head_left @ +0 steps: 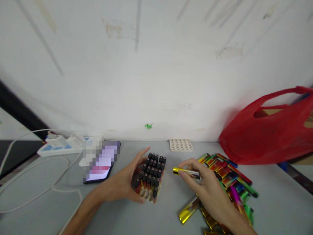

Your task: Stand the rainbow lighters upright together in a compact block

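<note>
My left hand (128, 182) is wrapped around the left side of a small holder (158, 192) on the grey table. Rows of upright tubes with black tops (152, 171) fill most of it, and pale bare slots (146, 195) show at its near end. To the right, my right hand (199, 179) pinches a slim shiny gold tube (186, 172) with a darker end, held nearly level between thumb and fingers, apart from the holder. Beneath and beside that hand lies a loose pile of shiny coloured tubes (236, 176). A thicker gold tube (187, 210) lies at the pile's near left.
Against the wall sits a white tray with a grid of holes (181, 145). A red bag (264, 130) stands at the back right. On the left are a phone (102, 164), a white power strip (61, 148) and a looping white cable (55, 182).
</note>
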The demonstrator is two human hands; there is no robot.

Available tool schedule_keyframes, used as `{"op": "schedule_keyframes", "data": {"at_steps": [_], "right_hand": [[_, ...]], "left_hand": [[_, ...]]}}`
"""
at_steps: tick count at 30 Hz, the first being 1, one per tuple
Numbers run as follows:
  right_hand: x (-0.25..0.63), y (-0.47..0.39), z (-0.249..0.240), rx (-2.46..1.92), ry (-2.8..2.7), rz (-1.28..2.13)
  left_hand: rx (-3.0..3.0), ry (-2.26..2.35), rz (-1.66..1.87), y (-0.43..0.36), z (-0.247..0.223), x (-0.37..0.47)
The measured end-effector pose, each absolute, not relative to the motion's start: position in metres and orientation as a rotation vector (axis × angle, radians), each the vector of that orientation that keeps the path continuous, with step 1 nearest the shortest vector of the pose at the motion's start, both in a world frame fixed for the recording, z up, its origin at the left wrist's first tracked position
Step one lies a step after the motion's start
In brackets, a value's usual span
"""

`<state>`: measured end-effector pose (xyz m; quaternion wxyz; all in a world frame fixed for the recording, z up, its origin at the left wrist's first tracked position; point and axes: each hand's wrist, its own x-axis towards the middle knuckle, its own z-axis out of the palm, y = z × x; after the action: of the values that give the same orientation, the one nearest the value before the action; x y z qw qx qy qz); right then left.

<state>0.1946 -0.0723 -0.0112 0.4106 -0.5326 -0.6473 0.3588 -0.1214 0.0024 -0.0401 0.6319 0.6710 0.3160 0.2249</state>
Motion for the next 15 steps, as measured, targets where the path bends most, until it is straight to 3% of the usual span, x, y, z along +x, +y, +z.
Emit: {"op": "schedule_keyframes", "data": {"at_steps": [10,15], "right_hand": [[0.196,-0.061,-0.029,-1.242,-1.239,1.097],[0.189,-0.066,-0.028,-1.079,-1.048,1.41]], "left_hand": [[1.586,0.749,0.501,0.005,-0.04,-0.122],[1.58,0.77,0.503,0.002,-0.039,-0.123]]}}
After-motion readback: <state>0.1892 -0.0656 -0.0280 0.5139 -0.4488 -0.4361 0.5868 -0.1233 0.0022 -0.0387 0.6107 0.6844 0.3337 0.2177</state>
